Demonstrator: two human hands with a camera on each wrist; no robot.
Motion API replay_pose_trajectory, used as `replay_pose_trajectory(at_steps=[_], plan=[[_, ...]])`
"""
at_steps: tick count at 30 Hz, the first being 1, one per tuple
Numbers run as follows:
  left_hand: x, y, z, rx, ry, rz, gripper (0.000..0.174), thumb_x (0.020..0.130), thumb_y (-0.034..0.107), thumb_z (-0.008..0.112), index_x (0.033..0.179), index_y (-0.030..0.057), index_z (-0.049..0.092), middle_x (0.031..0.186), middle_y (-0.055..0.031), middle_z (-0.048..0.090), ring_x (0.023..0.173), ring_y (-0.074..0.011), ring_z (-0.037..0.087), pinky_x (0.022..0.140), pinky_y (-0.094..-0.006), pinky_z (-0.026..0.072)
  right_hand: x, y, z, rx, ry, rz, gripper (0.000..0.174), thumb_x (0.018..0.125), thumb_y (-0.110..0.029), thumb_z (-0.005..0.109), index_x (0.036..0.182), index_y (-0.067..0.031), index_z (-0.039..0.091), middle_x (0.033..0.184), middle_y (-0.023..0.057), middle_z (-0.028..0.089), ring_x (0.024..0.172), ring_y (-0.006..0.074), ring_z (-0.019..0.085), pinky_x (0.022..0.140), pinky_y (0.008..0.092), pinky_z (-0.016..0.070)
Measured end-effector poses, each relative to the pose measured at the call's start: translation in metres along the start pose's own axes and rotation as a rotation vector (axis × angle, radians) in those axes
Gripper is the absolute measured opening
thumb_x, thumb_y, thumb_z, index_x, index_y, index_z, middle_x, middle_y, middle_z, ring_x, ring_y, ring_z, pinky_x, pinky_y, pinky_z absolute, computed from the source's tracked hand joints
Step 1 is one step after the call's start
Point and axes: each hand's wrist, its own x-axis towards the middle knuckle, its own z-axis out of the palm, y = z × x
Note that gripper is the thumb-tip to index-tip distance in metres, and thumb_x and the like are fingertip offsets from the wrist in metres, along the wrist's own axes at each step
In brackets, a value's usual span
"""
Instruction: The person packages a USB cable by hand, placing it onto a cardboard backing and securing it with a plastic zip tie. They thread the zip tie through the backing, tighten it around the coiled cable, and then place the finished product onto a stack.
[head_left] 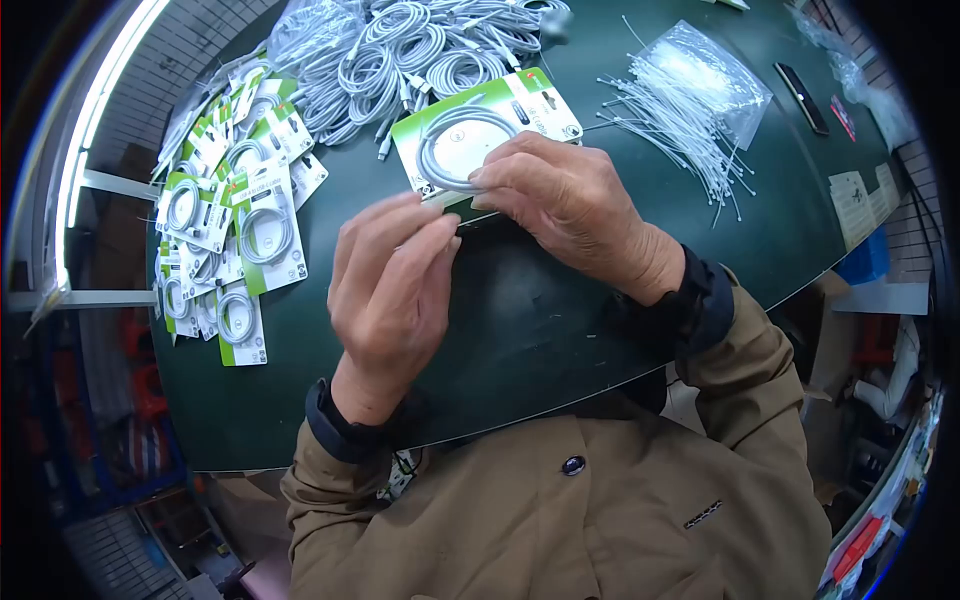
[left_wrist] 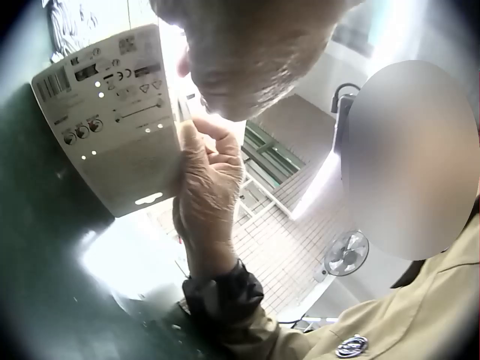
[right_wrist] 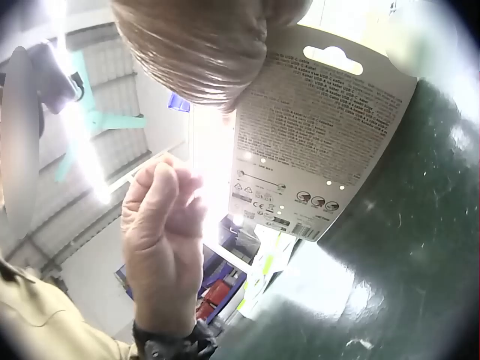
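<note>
Person at a curved dark green table [head_left: 520, 330], brown jacket [head_left: 480, 500]. Right hand [head_left: 585, 205] pinches the lower edge of a green-and-white card [head_left: 542, 112] and the coil of grey cable [head_left: 428, 150] on its face; card is tilted, in front of the loose cables [head_left: 400, 45]. Left hand [head_left: 390, 285], fingers bent, by the card's lower left corner; blurred, cannot tell whether it pinches anything. Coil shows only from the head; both wrist views give the card's back: fine print, a barcode [left_wrist: 54, 86], a hang slot [right_wrist: 332, 60]. Wearer's own hand fills the top of each wrist view, fingertips cut off; glare whites out the area beside the card. Carded cables [head_left: 262, 240] overlap at table's left, some cards hidden under others; white cable ties [head_left: 680, 130] spill from a clear bag [head_left: 725, 85] at right. Room: strip light [head_left: 95, 105], wall fan [left_wrist: 346, 253], pale green ceiling fan [right_wrist: 94, 120].
</note>
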Motion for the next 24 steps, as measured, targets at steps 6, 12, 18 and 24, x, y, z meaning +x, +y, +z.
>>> replay_pose_trajectory(at_steps=[6,12,18,24], plan=[[-0.039,0.044,-0.014,-1.137,-0.217,-1.102,0.051,0.104,0.035,0.066,0.132,-0.0070,0.058,0.111,-0.0160,0.069,0.097,-0.0273,0.071,0.075,-0.0320,0.0621,-0.002,-0.001,0.000,0.035,-0.044,-0.026,0.015,0.088,-0.010,0.077,0.100,-0.0063,0.068,0.093,0.0082,0.070,0.082,0.0302,0.072,0.068,0.0395,0.0575],[-0.034,0.028,-0.008,-1.684,0.025,-1.620,0.053,0.110,0.041,0.051,0.140,-0.0032,0.052,0.111,-0.0139,0.067,0.097,-0.0253,0.069,0.075,-0.0349,0.0598,-0.005,-0.016,0.006,0.006,-0.073,-0.194,0.019,0.083,-0.009,0.072,0.101,-0.0094,0.068,0.094,0.0070,0.069,0.084,0.0254,0.073,0.068,0.0352,0.0606],[-0.047,0.033,-0.006,-1.678,0.101,-1.576,0.032,0.102,0.010,0.052,0.131,-0.0015,0.053,0.107,-0.0131,0.064,0.087,-0.0199,0.061,0.071,-0.0317,0.0520,-0.006,-0.028,0.002,0.028,-0.216,-0.115,0.017,0.084,-0.011,0.072,0.100,-0.0106,0.066,0.094,0.0044,0.068,0.085,0.0237,0.072,0.068,0.0371,0.0582],[-0.038,0.029,-0.013,-1.503,-0.084,-1.322,0.034,0.103,0.017,0.053,0.133,0.0001,0.053,0.107,-0.0113,0.064,0.087,-0.0179,0.060,0.073,-0.0321,0.0498,0.013,-0.035,-0.008,-0.086,-0.244,-0.133,0.013,0.084,-0.015,0.071,0.096,-0.0130,0.065,0.090,0.0019,0.067,0.086,0.0243,0.070,0.071,0.0390,0.0559]])
